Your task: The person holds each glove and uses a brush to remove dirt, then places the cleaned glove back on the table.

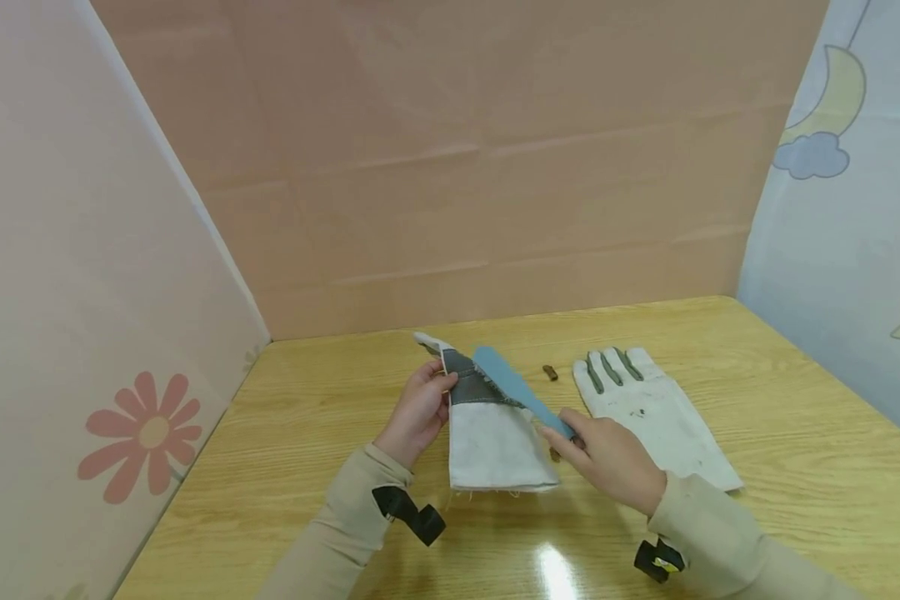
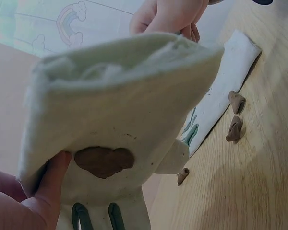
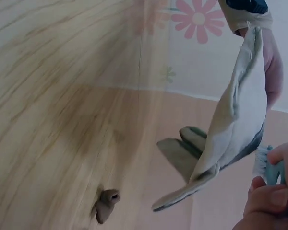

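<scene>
My left hand [image 1: 416, 412] grips the edge of a white work glove [image 1: 498, 450] with a dark grey patch, its cuff toward me. On the face seen in the left wrist view, a flat brown smear [image 2: 104, 161] sticks to the cloth between the cuff and the green-lined fingers. My right hand [image 1: 611, 458] holds a blue brush [image 1: 521, 387] by its handle. The brush lies slantwise along the glove's right side in the head view. Its pale bristles [image 3: 260, 160] show close to the grey patch in the right wrist view.
A second white glove [image 1: 671, 425] lies flat on the wooden table [image 1: 315, 417] to the right, fingers pointing away. Small brown lumps [image 2: 234, 128] are scattered on the tabletop near it, one farther back [image 1: 550, 372]. Cloth walls stand behind and on both sides.
</scene>
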### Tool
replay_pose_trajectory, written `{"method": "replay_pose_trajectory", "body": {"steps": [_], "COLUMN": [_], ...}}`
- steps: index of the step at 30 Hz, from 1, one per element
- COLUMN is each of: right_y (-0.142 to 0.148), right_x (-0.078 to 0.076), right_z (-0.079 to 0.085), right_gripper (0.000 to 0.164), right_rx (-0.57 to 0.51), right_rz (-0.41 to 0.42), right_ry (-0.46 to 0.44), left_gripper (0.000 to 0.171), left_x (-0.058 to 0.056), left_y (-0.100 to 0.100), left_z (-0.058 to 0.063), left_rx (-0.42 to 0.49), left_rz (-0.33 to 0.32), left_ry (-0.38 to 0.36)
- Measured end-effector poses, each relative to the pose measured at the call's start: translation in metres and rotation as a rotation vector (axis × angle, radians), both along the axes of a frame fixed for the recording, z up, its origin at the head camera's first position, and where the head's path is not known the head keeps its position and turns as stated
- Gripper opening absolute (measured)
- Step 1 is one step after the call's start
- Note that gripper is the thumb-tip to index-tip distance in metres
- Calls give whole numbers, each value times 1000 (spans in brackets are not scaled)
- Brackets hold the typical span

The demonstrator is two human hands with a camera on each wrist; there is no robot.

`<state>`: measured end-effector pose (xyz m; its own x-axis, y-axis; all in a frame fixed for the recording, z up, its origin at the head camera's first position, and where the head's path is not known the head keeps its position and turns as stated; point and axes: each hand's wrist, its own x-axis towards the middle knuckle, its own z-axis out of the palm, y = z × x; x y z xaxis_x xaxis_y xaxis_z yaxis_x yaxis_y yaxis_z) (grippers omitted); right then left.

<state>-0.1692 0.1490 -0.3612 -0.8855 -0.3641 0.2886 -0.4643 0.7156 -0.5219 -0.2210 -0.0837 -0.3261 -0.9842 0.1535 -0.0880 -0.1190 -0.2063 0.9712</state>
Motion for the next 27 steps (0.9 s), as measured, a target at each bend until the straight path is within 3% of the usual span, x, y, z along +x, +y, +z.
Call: {"method": "replay_pose_trajectory", "body": {"steps": [6,16,27], "right_y": [7,-10,1], "right_x": [1,4,-1], "right_z": [4,11,6], "right_gripper": [27,27,30], "right_rx": [-33,-6,3], "right_rz": [-30,46,-38], "right_ry": [-38,44,7], "left_gripper": [35,37,37], "left_x": [-1,0,1], "left_y": [0,2,1], "left_z": [-1,0,0], "left_rx": [7,10,-7], "left_rz": [9,-20,0], "left_ry": [-16,3,-1]}}
